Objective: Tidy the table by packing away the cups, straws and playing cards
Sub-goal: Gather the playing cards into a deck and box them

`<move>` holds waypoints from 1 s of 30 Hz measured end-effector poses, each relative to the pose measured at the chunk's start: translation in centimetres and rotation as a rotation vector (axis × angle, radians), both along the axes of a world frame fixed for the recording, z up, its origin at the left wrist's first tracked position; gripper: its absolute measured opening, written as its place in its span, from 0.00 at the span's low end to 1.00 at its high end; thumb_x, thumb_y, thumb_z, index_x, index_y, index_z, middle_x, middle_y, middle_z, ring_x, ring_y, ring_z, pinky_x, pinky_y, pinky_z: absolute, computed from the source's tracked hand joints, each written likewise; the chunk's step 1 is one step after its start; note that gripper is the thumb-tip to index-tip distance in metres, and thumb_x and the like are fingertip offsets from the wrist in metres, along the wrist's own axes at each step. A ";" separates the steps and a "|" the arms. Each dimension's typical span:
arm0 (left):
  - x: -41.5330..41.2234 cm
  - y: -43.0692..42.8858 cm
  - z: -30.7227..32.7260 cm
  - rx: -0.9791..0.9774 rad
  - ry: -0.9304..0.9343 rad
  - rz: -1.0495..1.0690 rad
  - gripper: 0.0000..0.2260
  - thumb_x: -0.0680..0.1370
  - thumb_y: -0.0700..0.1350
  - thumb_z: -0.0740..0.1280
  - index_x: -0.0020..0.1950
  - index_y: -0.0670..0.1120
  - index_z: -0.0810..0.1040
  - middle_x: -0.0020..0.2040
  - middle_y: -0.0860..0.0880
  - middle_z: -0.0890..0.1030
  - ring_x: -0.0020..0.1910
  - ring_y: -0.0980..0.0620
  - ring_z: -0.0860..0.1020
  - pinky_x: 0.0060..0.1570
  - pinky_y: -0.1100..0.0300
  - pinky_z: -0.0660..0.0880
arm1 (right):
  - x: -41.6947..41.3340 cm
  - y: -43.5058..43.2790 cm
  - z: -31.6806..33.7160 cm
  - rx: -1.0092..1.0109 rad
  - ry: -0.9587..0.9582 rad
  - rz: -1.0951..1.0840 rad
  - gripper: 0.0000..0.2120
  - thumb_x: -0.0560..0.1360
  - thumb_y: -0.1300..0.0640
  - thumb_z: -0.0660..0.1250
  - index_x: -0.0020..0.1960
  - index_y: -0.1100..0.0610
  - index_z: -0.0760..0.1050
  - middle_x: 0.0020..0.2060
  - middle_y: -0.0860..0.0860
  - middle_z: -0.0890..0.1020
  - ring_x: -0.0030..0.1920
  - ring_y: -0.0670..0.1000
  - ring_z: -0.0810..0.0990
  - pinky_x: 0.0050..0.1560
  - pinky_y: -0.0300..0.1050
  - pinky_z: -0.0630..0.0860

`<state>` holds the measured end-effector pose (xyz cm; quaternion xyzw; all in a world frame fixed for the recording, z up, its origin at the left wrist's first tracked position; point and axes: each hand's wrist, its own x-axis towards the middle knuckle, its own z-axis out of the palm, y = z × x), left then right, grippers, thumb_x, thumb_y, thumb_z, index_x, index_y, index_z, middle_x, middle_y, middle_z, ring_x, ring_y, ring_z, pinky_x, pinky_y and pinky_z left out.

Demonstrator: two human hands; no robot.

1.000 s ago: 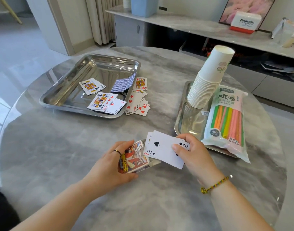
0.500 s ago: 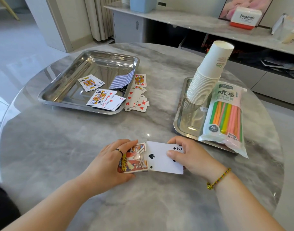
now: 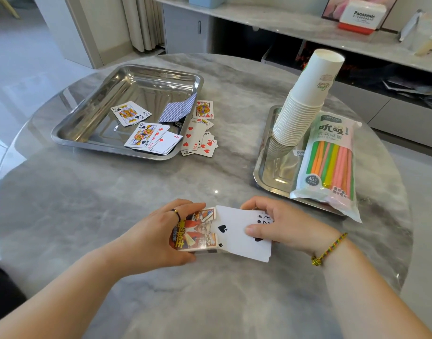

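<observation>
My left hand (image 3: 151,237) grips a red and yellow card box (image 3: 196,232) lying on the table near the front edge. My right hand (image 3: 281,222) pinches a stack of playing cards (image 3: 239,237), two of spades on top, with its left end inside the box mouth. Loose cards (image 3: 148,137) lie face up in the left steel tray (image 3: 87,111), and more loose cards (image 3: 200,140) spill onto the table beside it. A leaning stack of white paper cups (image 3: 300,106) and a bag of coloured straws (image 3: 329,162) sit on the right steel tray (image 3: 266,172).
The round grey marble table (image 3: 87,204) has open surface between the trays and my hands. Behind it runs a low cabinet with a shelf holding a white and red Panasonic box (image 3: 361,17). Curtains (image 3: 142,20) hang at the back left.
My right hand has lowered the card stack to the table and pushed its end into the box that my left hand holds. The view has dipped slightly.
</observation>
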<state>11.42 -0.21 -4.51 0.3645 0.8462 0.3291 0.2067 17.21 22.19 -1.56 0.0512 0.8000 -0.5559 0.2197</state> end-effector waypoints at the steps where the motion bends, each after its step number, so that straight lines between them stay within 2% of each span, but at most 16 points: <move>1: -0.1 0.0 0.1 0.012 -0.004 -0.003 0.35 0.64 0.45 0.75 0.56 0.69 0.55 0.55 0.69 0.63 0.53 0.72 0.68 0.49 0.83 0.61 | 0.0 0.0 0.1 -0.019 0.002 -0.010 0.13 0.71 0.68 0.65 0.42 0.49 0.71 0.36 0.46 0.76 0.27 0.37 0.75 0.28 0.28 0.70; 4: -0.1 -0.2 0.4 0.026 -0.030 -0.032 0.35 0.64 0.44 0.75 0.55 0.69 0.56 0.55 0.68 0.64 0.54 0.76 0.66 0.50 0.83 0.61 | 0.2 0.3 0.7 -0.050 -0.054 0.027 0.13 0.71 0.68 0.65 0.44 0.50 0.71 0.38 0.47 0.76 0.27 0.36 0.75 0.26 0.30 0.67; 8: 0.1 -0.3 0.8 0.028 -0.069 -0.062 0.35 0.63 0.43 0.76 0.56 0.69 0.59 0.56 0.67 0.67 0.55 0.72 0.68 0.53 0.80 0.64 | 0.5 0.7 0.9 -0.006 -0.129 0.129 0.12 0.72 0.66 0.64 0.44 0.48 0.72 0.37 0.48 0.77 0.28 0.38 0.75 0.23 0.30 0.63; 12: 0.2 -0.2 1.0 -0.004 -0.044 -0.059 0.35 0.63 0.44 0.76 0.56 0.69 0.58 0.55 0.68 0.66 0.54 0.72 0.68 0.53 0.79 0.65 | 0.4 0.4 0.7 0.003 -0.112 0.117 0.13 0.73 0.64 0.63 0.43 0.45 0.75 0.29 0.42 0.77 0.27 0.37 0.74 0.23 0.28 0.63; 15: 0.6 0.2 1.2 -0.048 0.015 -0.084 0.35 0.63 0.48 0.75 0.56 0.70 0.55 0.54 0.72 0.62 0.53 0.73 0.67 0.52 0.82 0.61 | 0.3 -0.3 0.6 0.034 -0.103 0.130 0.12 0.74 0.63 0.63 0.42 0.44 0.75 0.28 0.40 0.77 0.27 0.35 0.74 0.24 0.27 0.64; 19: 1.1 0.8 0.9 -0.050 0.061 -0.042 0.35 0.63 0.52 0.74 0.64 0.66 0.59 0.53 0.74 0.60 0.55 0.68 0.68 0.49 0.82 0.62 | -0.3 -1.9 -0.5 0.059 0.032 -0.039 0.10 0.73 0.62 0.64 0.39 0.48 0.70 0.32 0.45 0.74 0.25 0.34 0.73 0.27 0.25 0.68; 21: 1.0 0.9 0.7 -0.025 0.061 0.014 0.35 0.64 0.51 0.74 0.63 0.66 0.58 0.52 0.74 0.60 0.53 0.66 0.69 0.48 0.81 0.63 | -0.5 -2.2 -1.2 0.051 0.104 -0.196 0.09 0.72 0.60 0.65 0.40 0.48 0.68 0.33 0.46 0.75 0.27 0.37 0.74 0.30 0.27 0.69; 24: 0.6 0.8 0.4 0.005 0.074 0.125 0.36 0.63 0.50 0.75 0.66 0.62 0.61 0.51 0.74 0.59 0.53 0.64 0.69 0.48 0.77 0.64 | -0.6 -2.2 -1.7 -0.087 0.122 -0.425 0.08 0.73 0.62 0.65 0.41 0.50 0.70 0.35 0.51 0.77 0.31 0.44 0.75 0.29 0.34 0.71; 26: 0.3 0.6 0.2 0.030 0.099 0.216 0.37 0.63 0.50 0.75 0.67 0.59 0.62 0.51 0.74 0.60 0.53 0.62 0.70 0.49 0.73 0.64 | -0.6 -2.4 -1.7 -0.165 0.160 -0.508 0.08 0.73 0.66 0.63 0.41 0.54 0.73 0.34 0.51 0.77 0.27 0.41 0.75 0.27 0.33 0.71; 28: 0.2 0.6 0.0 0.052 0.119 0.279 0.37 0.63 0.49 0.75 0.68 0.58 0.62 0.50 0.73 0.60 0.54 0.61 0.70 0.51 0.70 0.64 | -0.4 -3.3 -1.8 -0.101 0.251 -0.484 0.10 0.73 0.68 0.61 0.45 0.55 0.76 0.35 0.46 0.78 0.28 0.38 0.74 0.31 0.29 0.71; 30: 0.2 0.7 -0.2 0.059 0.136 0.306 0.37 0.63 0.50 0.75 0.68 0.58 0.62 0.51 0.72 0.61 0.53 0.61 0.70 0.51 0.68 0.64 | 0.1 -4.4 -2.4 0.124 0.367 -0.360 0.13 0.74 0.66 0.59 0.54 0.54 0.75 0.44 0.42 0.77 0.40 0.39 0.75 0.43 0.27 0.69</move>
